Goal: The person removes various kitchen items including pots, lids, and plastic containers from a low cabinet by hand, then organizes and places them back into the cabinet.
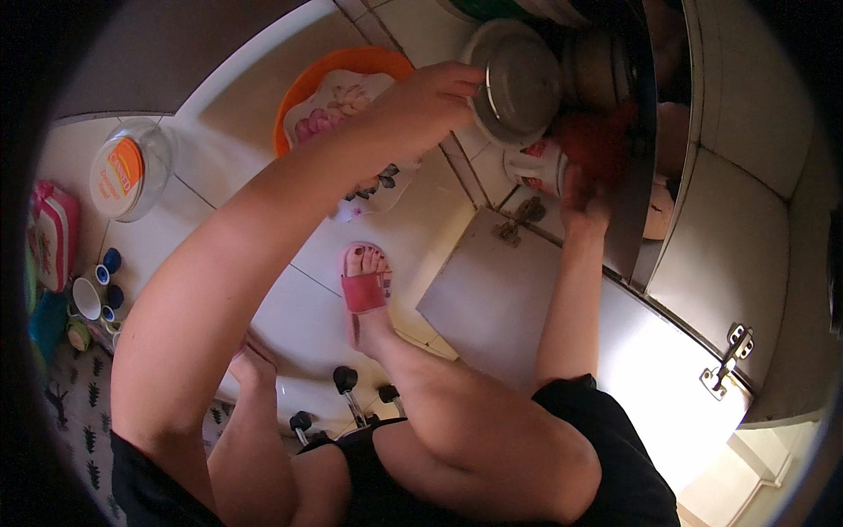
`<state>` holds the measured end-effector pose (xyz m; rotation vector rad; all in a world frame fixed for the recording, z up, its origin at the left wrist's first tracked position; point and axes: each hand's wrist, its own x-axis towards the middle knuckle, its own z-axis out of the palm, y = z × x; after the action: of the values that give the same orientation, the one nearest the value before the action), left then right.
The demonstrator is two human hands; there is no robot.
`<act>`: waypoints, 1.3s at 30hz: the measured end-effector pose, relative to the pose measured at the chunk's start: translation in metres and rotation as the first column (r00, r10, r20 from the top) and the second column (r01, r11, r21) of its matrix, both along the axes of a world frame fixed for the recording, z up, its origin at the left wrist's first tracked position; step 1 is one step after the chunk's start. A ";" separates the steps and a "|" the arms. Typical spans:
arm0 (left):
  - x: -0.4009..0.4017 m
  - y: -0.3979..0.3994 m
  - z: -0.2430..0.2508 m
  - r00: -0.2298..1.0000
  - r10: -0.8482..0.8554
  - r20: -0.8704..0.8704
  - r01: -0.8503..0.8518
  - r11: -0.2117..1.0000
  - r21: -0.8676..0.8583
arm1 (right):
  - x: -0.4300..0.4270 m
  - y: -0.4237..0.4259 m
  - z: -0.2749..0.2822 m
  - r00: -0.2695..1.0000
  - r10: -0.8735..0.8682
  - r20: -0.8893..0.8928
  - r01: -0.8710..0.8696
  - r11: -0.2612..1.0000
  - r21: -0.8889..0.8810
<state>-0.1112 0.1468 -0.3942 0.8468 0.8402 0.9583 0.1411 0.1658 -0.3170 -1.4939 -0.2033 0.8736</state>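
My left hand [440,99] reaches across to the cabinet's opening, its fingers gripping the rim of a round metal bowl [517,85]. The bowl is tilted with its broad face towards me. Lower down, my right hand [585,203] is inside the dark cabinet, beside a white container with red markings [532,166]. A dark red object [596,148] lies just beyond its fingers; shadow and blur hide its shape and whether I hold it. Behind the bowl, a cylindrical vessel [596,69] stands in shadow.
An orange basin [293,99] holds a floral tray [388,191] on the tiled floor. Left are a clear jar [151,158], a pink-and-white box [56,237] and several cups [87,298]. Open cabinet doors [481,283] have metal hinges [728,362]. Chair casters [345,379] sit near my slippered foot [365,290].
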 end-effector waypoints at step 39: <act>-0.097 -0.091 -0.059 0.978 -0.004 -0.207 -0.096 0.876 -0.472 | -0.118 -0.101 -0.141 0.557 0.646 -0.522 -0.793 0.601 -0.102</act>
<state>-0.2081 0.0553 -0.4532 0.4943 1.2192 0.6626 0.0230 0.0650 -0.4578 -1.4591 -0.3791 2.0072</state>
